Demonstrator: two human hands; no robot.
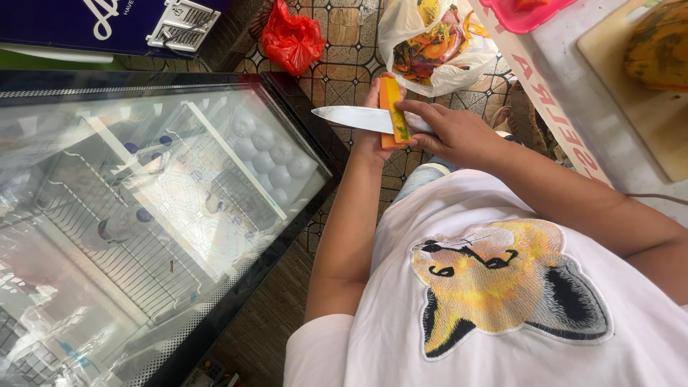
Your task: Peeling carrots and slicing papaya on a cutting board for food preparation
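Layout around the slice held over the floor

The slice [393, 107] is held at centre, with the knife [358, 119] laid across it toward nine o'clock. A bag of peelings [430, 43] is set at twelve, a chest freezer [143, 215] at eight, a cutting board [645, 93] at three.

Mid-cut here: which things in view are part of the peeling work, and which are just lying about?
In the work:
- left hand holding the orange slice
- right hand holding the knife
- white bag of peelings
- cutting board with a large green-orange fruit

Lying about:
- glass-topped freezer
- red bag
- pink tray
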